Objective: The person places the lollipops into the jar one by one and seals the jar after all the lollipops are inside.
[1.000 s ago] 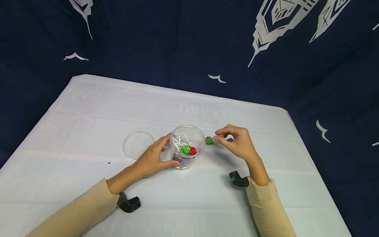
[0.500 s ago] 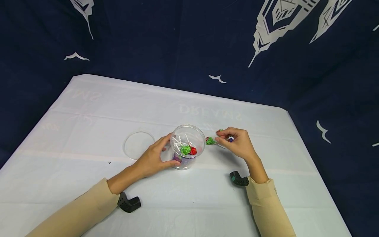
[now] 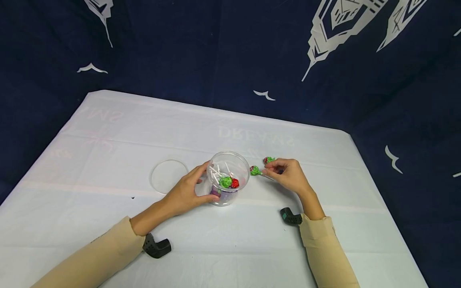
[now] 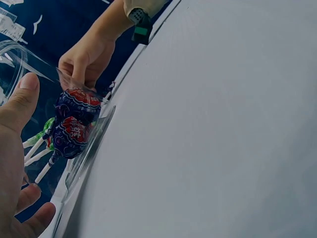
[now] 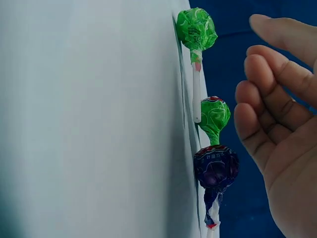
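Note:
My left hand [image 3: 185,196] grips a clear plastic jar [image 3: 224,203], thumb on the near side and fingers behind. Inside the jar lie several wrapped lollipops, among them a green one [image 3: 225,182], a red one [image 3: 235,183] and a purple one [image 4: 72,137]. My right hand [image 3: 291,176] hovers by the lollipops on the table, its fingers loosely bent, with a gap between thumb and fingertips and nothing held in the right wrist view. There a near green lollipop [image 5: 196,29], a farther green lollipop [image 5: 215,119] and a purple lollipop [image 5: 216,168] lie beside it.
A clear round lid [image 3: 169,160] lies flat to the left of the jar, partly behind my left hand. White cloth [image 3: 230,248] covers the table. A dark blue patterned curtain [image 3: 187,52] hangs behind it.
My right hand has lowered slightly toward the table, uncovering the farther green lollipop's head. The purple lollipop has gone out of sight behind it in the head view. The left hand and jar have stayed still.

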The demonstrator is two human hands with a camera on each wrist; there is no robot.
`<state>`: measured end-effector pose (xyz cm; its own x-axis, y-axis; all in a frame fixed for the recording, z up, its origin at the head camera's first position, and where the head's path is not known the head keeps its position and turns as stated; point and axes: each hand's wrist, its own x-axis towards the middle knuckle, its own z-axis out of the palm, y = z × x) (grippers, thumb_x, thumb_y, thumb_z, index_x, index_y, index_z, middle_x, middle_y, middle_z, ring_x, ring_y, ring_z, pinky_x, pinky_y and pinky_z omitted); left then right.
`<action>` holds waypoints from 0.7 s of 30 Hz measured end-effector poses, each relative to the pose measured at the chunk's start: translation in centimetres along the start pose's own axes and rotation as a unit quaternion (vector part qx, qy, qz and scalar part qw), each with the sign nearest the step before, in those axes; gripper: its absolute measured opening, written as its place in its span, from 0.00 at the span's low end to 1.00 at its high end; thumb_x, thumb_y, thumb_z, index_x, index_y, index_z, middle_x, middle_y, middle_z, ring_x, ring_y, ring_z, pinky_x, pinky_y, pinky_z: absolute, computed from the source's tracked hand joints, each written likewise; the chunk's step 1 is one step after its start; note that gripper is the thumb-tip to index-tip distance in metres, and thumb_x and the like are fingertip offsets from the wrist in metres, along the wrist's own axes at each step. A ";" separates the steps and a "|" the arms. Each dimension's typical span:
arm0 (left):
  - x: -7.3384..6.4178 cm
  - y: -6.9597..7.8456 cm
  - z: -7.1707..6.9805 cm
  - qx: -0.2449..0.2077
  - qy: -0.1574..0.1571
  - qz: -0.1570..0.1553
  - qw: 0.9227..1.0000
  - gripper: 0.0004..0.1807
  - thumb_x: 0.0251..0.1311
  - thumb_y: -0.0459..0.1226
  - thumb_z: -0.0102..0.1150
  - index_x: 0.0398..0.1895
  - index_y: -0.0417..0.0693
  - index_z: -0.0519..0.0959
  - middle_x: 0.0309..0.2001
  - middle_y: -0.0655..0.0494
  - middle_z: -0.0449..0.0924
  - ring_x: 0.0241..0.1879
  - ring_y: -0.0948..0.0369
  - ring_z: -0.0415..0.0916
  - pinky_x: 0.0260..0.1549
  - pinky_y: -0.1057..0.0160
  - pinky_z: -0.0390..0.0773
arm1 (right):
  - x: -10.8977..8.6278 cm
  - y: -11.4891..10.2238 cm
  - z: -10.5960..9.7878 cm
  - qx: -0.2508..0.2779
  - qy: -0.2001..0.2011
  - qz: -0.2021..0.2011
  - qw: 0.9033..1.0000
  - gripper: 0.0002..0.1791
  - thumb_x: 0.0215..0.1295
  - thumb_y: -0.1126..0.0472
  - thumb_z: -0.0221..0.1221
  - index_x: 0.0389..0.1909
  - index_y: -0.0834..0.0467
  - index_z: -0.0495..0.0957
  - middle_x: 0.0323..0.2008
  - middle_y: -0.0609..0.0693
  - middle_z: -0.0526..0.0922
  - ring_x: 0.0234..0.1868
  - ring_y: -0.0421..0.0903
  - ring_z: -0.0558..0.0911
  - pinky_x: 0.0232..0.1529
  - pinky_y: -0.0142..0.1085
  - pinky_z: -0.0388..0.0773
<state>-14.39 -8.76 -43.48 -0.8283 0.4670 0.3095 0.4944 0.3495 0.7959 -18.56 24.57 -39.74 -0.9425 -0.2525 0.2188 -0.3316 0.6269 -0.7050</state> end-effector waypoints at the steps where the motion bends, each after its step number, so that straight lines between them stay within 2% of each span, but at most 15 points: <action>1: 0.0 0.0 0.0 0.000 0.000 0.000 1.000 0.54 0.48 0.46 0.77 0.76 0.43 0.56 0.66 0.46 0.68 0.61 0.52 0.70 0.55 0.54 0.78 | 0.0 0.1 0.0 -0.002 -0.001 0.001 1.000 0.09 0.54 0.65 0.73 0.33 0.67 0.86 0.26 0.52 0.84 0.26 0.42 0.79 0.27 0.27 0.76; 10: 0.0 0.0 0.0 0.002 0.000 0.002 1.000 0.54 0.49 0.46 0.77 0.76 0.43 0.56 0.66 0.45 0.69 0.60 0.52 0.71 0.55 0.54 0.78 | 0.0 0.6 0.1 -0.024 -0.021 0.005 0.999 0.08 0.54 0.66 0.73 0.33 0.65 0.87 0.26 0.50 0.84 0.26 0.42 0.80 0.28 0.26 0.78; 21: -0.1 0.0 -0.1 0.003 0.001 0.003 1.000 0.55 0.48 0.47 0.77 0.76 0.43 0.56 0.65 0.46 0.69 0.60 0.52 0.71 0.55 0.54 0.78 | 0.0 0.5 0.1 -0.095 -0.044 -0.012 0.994 0.08 0.53 0.67 0.73 0.34 0.64 0.87 0.28 0.50 0.85 0.28 0.42 0.81 0.31 0.32 0.80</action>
<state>-14.34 -8.83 -43.44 -0.8257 0.4682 0.3146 0.5006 0.3511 0.7913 -18.67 24.79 -40.16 -0.9298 -0.3269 0.1691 -0.3637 0.7454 -0.5586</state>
